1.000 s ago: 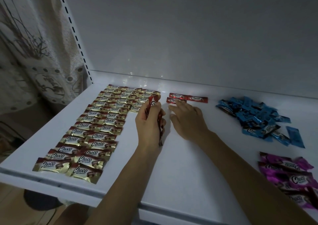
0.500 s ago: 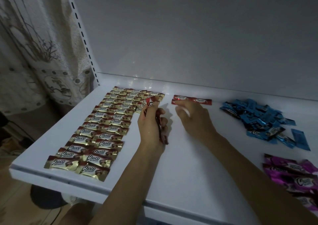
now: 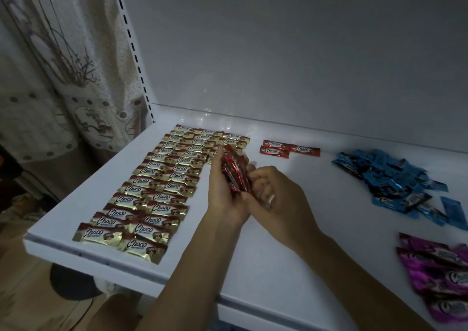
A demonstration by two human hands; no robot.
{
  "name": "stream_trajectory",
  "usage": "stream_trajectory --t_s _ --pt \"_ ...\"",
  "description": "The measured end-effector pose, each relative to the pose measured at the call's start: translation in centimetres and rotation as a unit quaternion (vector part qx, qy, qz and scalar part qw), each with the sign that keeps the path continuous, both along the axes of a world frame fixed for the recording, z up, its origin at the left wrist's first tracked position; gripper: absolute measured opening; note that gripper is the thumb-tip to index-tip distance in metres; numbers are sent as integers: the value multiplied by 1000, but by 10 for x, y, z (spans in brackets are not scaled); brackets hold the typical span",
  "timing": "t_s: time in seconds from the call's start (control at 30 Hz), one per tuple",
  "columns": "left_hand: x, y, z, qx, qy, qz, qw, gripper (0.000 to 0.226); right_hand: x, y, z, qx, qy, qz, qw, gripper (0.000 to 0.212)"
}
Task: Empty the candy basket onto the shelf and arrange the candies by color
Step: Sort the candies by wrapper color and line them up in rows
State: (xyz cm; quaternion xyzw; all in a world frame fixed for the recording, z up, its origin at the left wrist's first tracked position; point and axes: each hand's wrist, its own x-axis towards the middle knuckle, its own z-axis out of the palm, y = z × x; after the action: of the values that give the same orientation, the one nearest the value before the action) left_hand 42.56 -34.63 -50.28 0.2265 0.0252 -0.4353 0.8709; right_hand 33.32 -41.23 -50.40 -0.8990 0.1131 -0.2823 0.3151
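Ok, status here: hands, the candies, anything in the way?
Left hand grips red candy bunch; right hand curled against it, grip unclear. Three red candies laid at shelf back, beside gold rows. Blue pile, purple pile lie apart, right.

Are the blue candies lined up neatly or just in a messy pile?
A messy pile. The blue candies overlap at all angles, while the gold candies lie in tidy rows.

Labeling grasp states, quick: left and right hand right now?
Left hand: holds a bunch of red candies.
Right hand: curled against the bunch; grip cannot be told.
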Motion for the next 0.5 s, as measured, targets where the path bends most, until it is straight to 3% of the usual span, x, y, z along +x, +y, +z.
stream_trajectory --t_s 0.17,0.33,0.4,0.5 --pt "-4 -2 8 21 16 19 999 29 2 3 2 6 -43 11 999 33" --pt "-4 -4 18 54 -16 17 998 24 1 -1 8 163 -121 22 979 18" --pt "-4 -6 12 30 -27 -5 999 36 -1 -1 13 226 -131 24 965 16" --pt "-3 -7 4 15 -80 9 997 36 -2 -6 14 149 -160 -28 975 13"
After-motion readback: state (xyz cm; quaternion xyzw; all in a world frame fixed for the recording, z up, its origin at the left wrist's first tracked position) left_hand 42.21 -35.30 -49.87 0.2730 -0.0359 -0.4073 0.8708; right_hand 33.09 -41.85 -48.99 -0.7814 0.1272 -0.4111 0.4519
